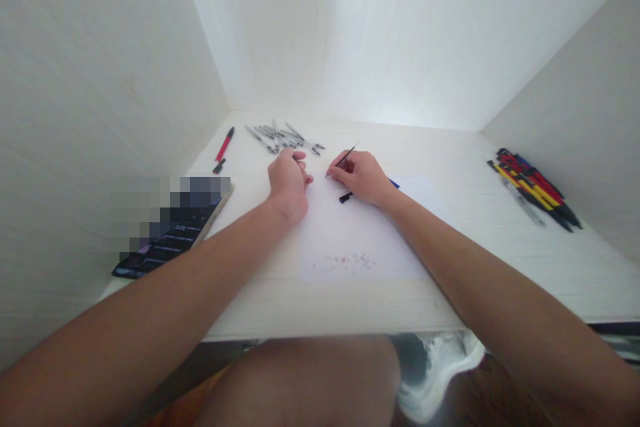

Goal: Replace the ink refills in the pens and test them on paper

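Slim black pen (346, 157) sits pinched in the right hand (366, 175), tip near the far left corner of the paper (370, 233) on the table (480, 213); the left hand (287, 177) curls loosely beside that corner, whether holding anything I cannot tell.

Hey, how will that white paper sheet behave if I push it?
The white paper sheet looks thin and flat, so it would probably buckle rather than stay stiff. It may also drag, since the right hand seems to rest on it.
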{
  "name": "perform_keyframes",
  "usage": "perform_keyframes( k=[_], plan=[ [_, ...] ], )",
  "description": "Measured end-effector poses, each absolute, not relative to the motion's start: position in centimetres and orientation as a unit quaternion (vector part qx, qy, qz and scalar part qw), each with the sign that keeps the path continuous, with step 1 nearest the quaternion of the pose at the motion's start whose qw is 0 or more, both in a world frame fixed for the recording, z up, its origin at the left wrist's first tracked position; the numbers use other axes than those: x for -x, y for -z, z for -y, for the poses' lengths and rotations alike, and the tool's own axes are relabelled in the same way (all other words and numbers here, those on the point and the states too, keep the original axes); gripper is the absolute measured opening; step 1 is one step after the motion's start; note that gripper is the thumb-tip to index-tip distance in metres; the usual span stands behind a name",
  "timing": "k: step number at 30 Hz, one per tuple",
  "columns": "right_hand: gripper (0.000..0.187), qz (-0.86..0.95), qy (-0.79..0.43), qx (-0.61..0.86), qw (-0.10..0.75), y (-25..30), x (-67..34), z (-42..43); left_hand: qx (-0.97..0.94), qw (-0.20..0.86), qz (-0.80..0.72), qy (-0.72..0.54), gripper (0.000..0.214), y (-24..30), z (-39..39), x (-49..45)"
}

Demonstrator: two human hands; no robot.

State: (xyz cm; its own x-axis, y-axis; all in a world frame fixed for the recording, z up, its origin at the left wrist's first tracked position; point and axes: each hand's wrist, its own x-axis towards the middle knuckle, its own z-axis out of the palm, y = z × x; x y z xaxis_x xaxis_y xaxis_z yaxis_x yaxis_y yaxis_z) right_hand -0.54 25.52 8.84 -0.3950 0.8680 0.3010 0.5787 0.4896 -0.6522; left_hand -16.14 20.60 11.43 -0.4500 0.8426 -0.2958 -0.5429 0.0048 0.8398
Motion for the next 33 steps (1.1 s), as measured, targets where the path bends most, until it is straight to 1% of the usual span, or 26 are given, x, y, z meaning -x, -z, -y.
perform_keyframes(
  k=[15, 20, 23, 27, 30, 33],
  plan=[
    [0.015, 0.808, -0.249, 0.428, 0.319, -8.8, 0.5, -25.5, -0.157, 0.506, -0.499, -0.685, 0.007, -11.4, -20.6, 16.1],
    [0.013, 0.786, -0.282, 0.432, 0.342, -8.6, 0.5, -25.7, -0.188, 0.499, -0.51, -0.674, 0.012, -11.2, -20.7, 16.1],
    [0.017, 0.765, -0.331, 0.416, 0.364, -8.5, 0.2, -25.9, -0.317, 0.445, -0.547, -0.634, 0.014, -10.8, -20.5, 15.9],
    [0.022, 0.724, -0.39, 0.41, 0.394, -8.8, 0.0, -25.8, -0.526, 0.296, -0.565, -0.563, 0.01, -9.9, -19.7, 15.8],
    [0.026, 0.677, -0.456, 0.393, 0.423, -9.2, 0.0, -25.5, -0.595, 0.229, -0.549, -0.54, 0.012, -9.5, -19.4, 16.0],
    [0.03, 0.642, -0.514, 0.375, 0.427, -9.5, 0.0, -25.2, -0.623, 0.191, -0.539, -0.534, 0.011, -9.3, -19.5, 16.4]
  ],
)
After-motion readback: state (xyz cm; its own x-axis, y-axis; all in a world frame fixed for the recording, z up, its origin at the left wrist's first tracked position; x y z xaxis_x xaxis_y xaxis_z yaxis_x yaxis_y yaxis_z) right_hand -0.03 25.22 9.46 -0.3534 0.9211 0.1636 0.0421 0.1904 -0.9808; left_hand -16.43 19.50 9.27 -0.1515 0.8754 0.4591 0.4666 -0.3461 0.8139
